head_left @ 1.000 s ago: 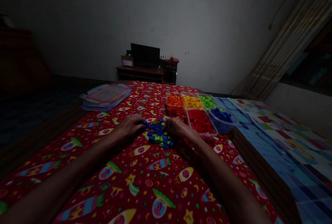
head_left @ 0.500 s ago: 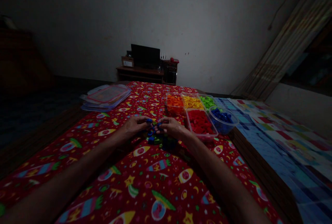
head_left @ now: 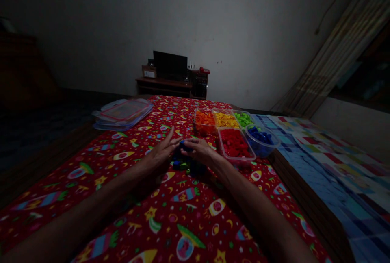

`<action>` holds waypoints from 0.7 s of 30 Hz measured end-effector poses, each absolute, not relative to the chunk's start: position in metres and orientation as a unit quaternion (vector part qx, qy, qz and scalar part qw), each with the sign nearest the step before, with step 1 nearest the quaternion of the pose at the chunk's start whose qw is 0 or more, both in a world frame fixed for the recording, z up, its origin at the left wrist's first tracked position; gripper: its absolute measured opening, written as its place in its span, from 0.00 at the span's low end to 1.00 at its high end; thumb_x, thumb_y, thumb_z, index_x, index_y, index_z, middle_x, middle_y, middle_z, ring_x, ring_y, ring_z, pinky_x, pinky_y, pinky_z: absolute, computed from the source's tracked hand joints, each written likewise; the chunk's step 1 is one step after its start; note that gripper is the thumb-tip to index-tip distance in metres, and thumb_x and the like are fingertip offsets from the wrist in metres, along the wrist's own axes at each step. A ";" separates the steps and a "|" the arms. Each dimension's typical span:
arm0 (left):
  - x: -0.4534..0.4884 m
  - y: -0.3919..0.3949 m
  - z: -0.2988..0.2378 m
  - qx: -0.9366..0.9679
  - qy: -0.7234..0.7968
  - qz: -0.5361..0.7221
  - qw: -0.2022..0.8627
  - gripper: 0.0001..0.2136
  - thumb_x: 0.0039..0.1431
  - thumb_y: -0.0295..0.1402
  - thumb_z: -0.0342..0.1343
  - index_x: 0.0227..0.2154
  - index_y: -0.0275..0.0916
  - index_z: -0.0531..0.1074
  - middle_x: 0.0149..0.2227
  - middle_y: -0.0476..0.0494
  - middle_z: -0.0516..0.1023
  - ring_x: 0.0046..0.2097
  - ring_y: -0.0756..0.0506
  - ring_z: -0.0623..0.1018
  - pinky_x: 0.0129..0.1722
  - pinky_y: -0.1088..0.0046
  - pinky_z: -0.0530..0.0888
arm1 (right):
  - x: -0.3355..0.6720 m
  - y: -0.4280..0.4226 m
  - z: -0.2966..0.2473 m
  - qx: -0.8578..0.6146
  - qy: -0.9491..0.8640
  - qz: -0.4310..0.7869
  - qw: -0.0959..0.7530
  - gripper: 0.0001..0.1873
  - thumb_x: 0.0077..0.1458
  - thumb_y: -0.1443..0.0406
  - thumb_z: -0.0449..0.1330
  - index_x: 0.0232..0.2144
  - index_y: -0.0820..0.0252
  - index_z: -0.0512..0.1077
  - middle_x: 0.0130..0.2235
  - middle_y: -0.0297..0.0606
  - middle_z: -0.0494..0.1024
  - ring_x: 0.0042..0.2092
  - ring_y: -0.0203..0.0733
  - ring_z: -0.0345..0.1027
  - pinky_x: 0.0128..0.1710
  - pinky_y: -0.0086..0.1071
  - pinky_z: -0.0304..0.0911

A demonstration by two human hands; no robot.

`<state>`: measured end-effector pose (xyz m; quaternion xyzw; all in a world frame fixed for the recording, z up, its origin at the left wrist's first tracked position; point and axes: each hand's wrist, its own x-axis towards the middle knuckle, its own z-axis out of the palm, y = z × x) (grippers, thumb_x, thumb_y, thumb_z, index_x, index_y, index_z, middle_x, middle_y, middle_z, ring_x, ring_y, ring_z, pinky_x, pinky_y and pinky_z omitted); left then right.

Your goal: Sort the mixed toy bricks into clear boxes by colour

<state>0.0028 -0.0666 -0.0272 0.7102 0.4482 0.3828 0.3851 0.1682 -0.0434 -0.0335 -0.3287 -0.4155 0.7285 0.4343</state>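
My right hand (head_left: pixel 199 150) has its fingers closed on a blue toy block (head_left: pixel 183 146), just above the tablecloth. Beside it, my left hand (head_left: pixel 161 151) has its thumb raised and its fingers stretched toward that block; nothing shows in it. Whether the left fingertips touch the block I cannot make out. Under and in front of the hands lies a small pile of blue and green blocks (head_left: pixel 179 164), partly hidden by my right hand and its shadow.
To the right stand tubs of orange blocks (head_left: pixel 204 118), yellow blocks (head_left: pixel 226 120), green blocks (head_left: pixel 243 119), red blocks (head_left: pixel 234 143) and blue blocks (head_left: pixel 258 135). Stacked plastic lids (head_left: pixel 123 113) lie at the left on the red patterned tablecloth (head_left: pixel 183 210). A bed (head_left: pixel 323 153) adjoins the right side.
My left hand has let go of its small blue piece and opened, thumb lifted. The right hand still holds a block close to the same place.
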 end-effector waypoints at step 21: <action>-0.073 -0.009 -0.061 0.825 0.491 0.211 0.186 0.25 0.46 0.53 0.53 0.44 0.44 0.75 0.46 0.39 0.77 0.47 0.35 0.75 0.47 0.63 0.72 | 0.392 -0.040 0.034 -0.772 -0.559 -0.115 0.281 0.18 0.51 0.72 0.50 0.41 0.68 0.74 0.44 0.53 0.75 0.50 0.49 0.65 0.50 0.38 0.58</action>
